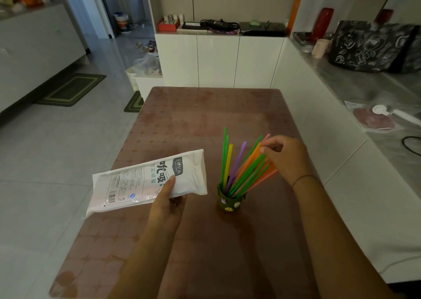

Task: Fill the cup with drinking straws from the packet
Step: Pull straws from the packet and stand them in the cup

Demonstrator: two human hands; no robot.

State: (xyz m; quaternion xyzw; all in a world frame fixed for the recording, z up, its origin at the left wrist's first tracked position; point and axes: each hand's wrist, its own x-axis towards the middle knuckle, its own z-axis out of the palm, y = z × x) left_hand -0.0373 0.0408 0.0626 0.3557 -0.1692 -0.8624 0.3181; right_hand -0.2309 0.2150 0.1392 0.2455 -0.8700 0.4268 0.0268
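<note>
The white packet (148,180) carries large Chinese print, a dark badge with smaller characters, the word "Drink" and a barcode near its left end; the fine print is too small to read. The left hand (168,198) pinches it above the table (205,121), thumb on top and fingers beneath. The green cup (230,199) stands on the table just right of the packet, holding green, yellow, purple, orange and pink straws (246,169). The right hand (287,160) curls its fingers round the right-leaning straws. The brown patterned tabletop is glossy. White cabinets (218,59), a grey tiled floor (45,162) and a doodle-printed black bag (373,46) surround it.
</note>
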